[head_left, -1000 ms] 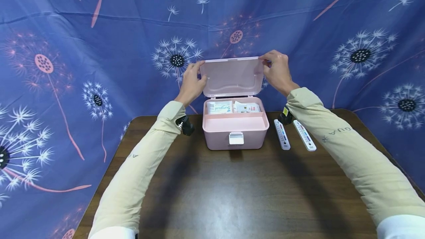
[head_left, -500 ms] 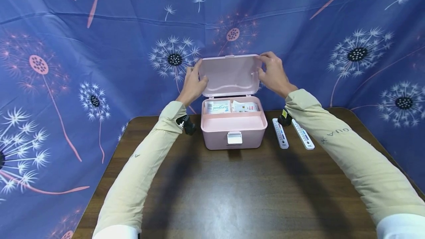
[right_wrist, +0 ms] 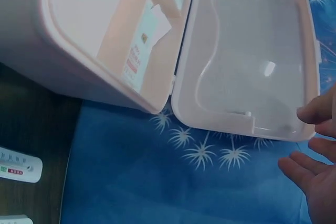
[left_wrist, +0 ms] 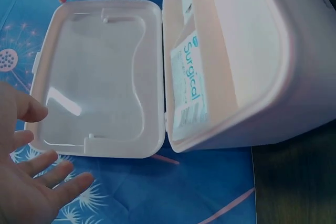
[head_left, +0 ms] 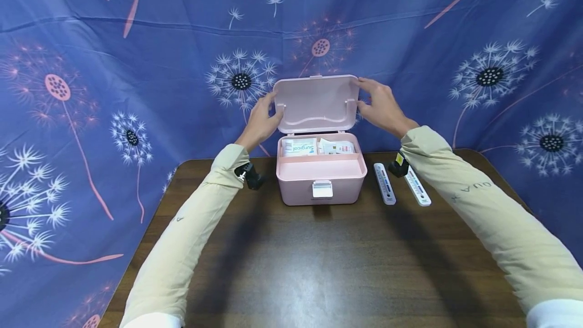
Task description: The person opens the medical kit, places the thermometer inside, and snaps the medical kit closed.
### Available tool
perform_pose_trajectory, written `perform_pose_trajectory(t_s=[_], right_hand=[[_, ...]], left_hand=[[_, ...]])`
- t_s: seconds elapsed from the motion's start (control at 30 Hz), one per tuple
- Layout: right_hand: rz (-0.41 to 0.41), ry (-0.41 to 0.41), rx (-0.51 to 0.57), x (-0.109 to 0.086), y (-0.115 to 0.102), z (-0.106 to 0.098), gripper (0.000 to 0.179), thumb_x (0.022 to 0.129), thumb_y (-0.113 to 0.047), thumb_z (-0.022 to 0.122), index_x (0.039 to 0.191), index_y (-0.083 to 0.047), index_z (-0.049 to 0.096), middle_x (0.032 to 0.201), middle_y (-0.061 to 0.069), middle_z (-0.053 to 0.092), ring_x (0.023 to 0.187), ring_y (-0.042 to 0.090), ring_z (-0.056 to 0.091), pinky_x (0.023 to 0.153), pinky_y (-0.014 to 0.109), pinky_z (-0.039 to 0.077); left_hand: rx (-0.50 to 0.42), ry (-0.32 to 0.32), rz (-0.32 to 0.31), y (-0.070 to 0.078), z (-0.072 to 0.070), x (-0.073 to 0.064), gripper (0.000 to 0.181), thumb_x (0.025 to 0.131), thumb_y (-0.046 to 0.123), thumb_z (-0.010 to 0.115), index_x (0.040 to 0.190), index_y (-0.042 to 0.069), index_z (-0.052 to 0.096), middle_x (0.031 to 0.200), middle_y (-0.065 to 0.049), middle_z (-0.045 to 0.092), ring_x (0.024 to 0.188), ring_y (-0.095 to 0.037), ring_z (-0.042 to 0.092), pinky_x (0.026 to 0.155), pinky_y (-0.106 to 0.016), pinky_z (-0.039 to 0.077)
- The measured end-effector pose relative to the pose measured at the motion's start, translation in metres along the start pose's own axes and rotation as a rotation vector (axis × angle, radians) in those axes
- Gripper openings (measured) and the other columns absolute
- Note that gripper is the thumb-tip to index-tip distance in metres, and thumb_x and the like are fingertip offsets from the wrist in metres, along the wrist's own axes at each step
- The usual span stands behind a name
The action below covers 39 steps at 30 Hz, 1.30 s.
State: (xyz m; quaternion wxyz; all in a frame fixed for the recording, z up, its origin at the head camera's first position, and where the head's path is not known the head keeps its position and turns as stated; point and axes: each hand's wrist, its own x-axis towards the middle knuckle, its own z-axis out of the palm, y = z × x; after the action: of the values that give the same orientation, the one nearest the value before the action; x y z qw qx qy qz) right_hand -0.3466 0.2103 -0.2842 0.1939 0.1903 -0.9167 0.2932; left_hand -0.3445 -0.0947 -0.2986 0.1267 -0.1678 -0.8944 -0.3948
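Observation:
A pink plastic medicine box (head_left: 296,194) stands at the table's far side, its hinged lid (head_left: 316,103) raised upright. At the lid's left edge is my left hand (head_left: 261,121), fingers spread and thumb tip overlapping the lid in the left wrist view. My right hand (head_left: 383,108) is at the upper right corner, with its fingers loosely extended and apart and the thumb (right_wrist: 314,109) over the lid's edge. In the rear compartment lie a packet marked "Surgical" (left_wrist: 190,85) and a second white packet (right_wrist: 140,51). The front tray (head_left: 319,169) shows its bare pink floor.
Right of the box, two white thermometer strips (head_left: 385,186) lie on the dark wooden table (head_left: 291,257), the outer one partly under my right wrist camera (head_left: 398,166). A blue dandelion-print cloth (head_left: 182,65) hangs right behind the box.
The lid has tipped slightly further back. My fingers have loosened from its top corners, and both hands have shifted a little outward and down along its sides.

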Motion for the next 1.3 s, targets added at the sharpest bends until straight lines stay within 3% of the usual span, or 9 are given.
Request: perform_pose_trajectory(t_s=[0.03, 0.13, 0.3, 0.47, 0.8, 1.3], right_hand=[[0.007, 0.007, 0.004, -0.001, 0.000, -0.001, 0.049, 0.088, -0.004, 0.054, 0.137, -0.001, 0.048, 0.145, 0.017, 0.040, 0.092, 0.036, 0.057, 0.067, 0.040, 0.046], [0.035, 0.041, 0.038, -0.006, 0.001, -0.005, 0.047, 0.087, -0.006, 0.059, 0.134, 0.001, 0.052, 0.139, 0.018, 0.046, 0.093, 0.035, 0.057, 0.075, 0.044, 0.050], [0.090, 0.059, 0.068, -0.016, 0.002, -0.010, 0.045, 0.088, -0.009, 0.060, 0.132, 0.000, 0.053, 0.133, 0.020, 0.051, 0.112, 0.039, 0.053, 0.087, 0.052, 0.050], [0.111, 0.043, 0.076, -0.024, 0.002, -0.013, 0.044, 0.089, -0.011, 0.060, 0.131, 0.000, 0.054, 0.133, 0.020, 0.051, 0.113, 0.038, 0.053, 0.089, 0.052, 0.049], [0.088, 0.044, 0.075, -0.038, 0.001, -0.016, 0.040, 0.089, -0.009, 0.062, 0.127, 0.001, 0.057, 0.127, 0.020, 0.054, 0.111, 0.037, 0.054, 0.087, 0.052, 0.051], [0.074, 0.058, 0.077, -0.057, 0.009, -0.015, 0.037, 0.089, -0.009, 0.062, 0.123, 0.004, 0.058, 0.121, 0.022, 0.056, 0.109, 0.036, 0.054, 0.087, 0.052, 0.051]], left_hand=[[-0.007, 0.006, 0.001, -0.001, -0.001, -0.001, 0.055, 0.091, 0.016, 0.056, 0.143, 0.008, 0.039, 0.134, -0.019, 0.046, 0.121, -0.031, 0.047, 0.102, -0.039, 0.040], [-0.032, 0.040, 0.000, -0.003, -0.004, -0.005, 0.053, 0.089, 0.015, 0.059, 0.139, 0.008, 0.045, 0.131, -0.018, 0.050, 0.119, -0.031, 0.049, 0.101, -0.038, 0.041], [-0.083, 0.102, 0.008, -0.006, -0.007, -0.011, 0.048, 0.085, 0.015, 0.063, 0.132, 0.007, 0.053, 0.127, -0.016, 0.055, 0.115, -0.029, 0.053, 0.098, -0.039, 0.043], [-0.101, 0.145, 0.004, -0.006, -0.008, -0.020, 0.043, 0.084, 0.017, 0.066, 0.125, 0.007, 0.057, 0.124, -0.012, 0.058, 0.112, -0.024, 0.054, 0.097, -0.038, 0.044], [-0.206, 0.189, 0.006, -0.013, 0.001, -0.043, 0.039, 0.085, 0.014, 0.067, 0.123, 0.005, 0.059, 0.124, -0.011, 0.058, 0.111, -0.023, 0.055, 0.090, -0.036, 0.051], [-0.231, 0.190, -0.013, -0.019, 0.013, -0.067, 0.039, 0.085, 0.016, 0.069, 0.121, 0.007, 0.060, 0.122, -0.010, 0.059, 0.110, -0.021, 0.056, 0.089, -0.036, 0.053]])
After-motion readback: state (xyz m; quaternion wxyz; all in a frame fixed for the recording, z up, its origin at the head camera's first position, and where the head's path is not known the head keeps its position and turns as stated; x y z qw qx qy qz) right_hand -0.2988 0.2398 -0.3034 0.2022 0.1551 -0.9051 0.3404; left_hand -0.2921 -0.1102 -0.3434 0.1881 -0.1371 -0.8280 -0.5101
